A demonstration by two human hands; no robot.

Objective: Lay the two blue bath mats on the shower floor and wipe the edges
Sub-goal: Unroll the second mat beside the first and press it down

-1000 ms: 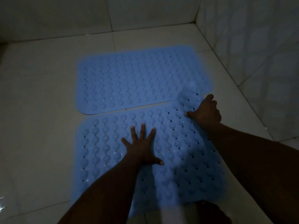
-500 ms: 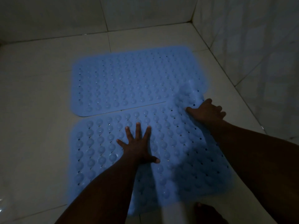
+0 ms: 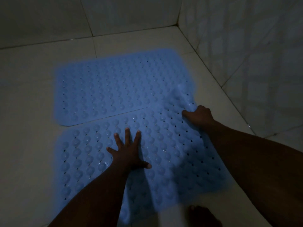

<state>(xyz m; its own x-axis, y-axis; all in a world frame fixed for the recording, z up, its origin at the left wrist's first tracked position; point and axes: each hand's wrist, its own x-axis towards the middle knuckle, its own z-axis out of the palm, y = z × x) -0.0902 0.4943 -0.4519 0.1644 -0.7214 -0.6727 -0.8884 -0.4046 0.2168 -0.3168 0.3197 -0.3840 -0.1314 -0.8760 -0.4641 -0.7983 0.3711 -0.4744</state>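
On the dim tiled floor (image 3: 27,112) the left hand (image 3: 129,153) presses flat, fingers spread, on the near mat (image 3: 165,154), while the right hand (image 3: 199,117) grips its raised far-right corner, which overlaps the far mat (image 3: 114,86) lying flat by the wall (image 3: 246,54).

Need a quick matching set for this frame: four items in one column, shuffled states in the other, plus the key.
Items
1. left hand
2. right hand
3. far mat
4. near mat

States
A. lying flat, nobody touching it
B. closed on a raised mat corner
C. one far corner lifted, overlapping the other mat
D. fingers spread, palm flat on a mat

Pairs: 1-D, 2-B, 3-A, 4-C
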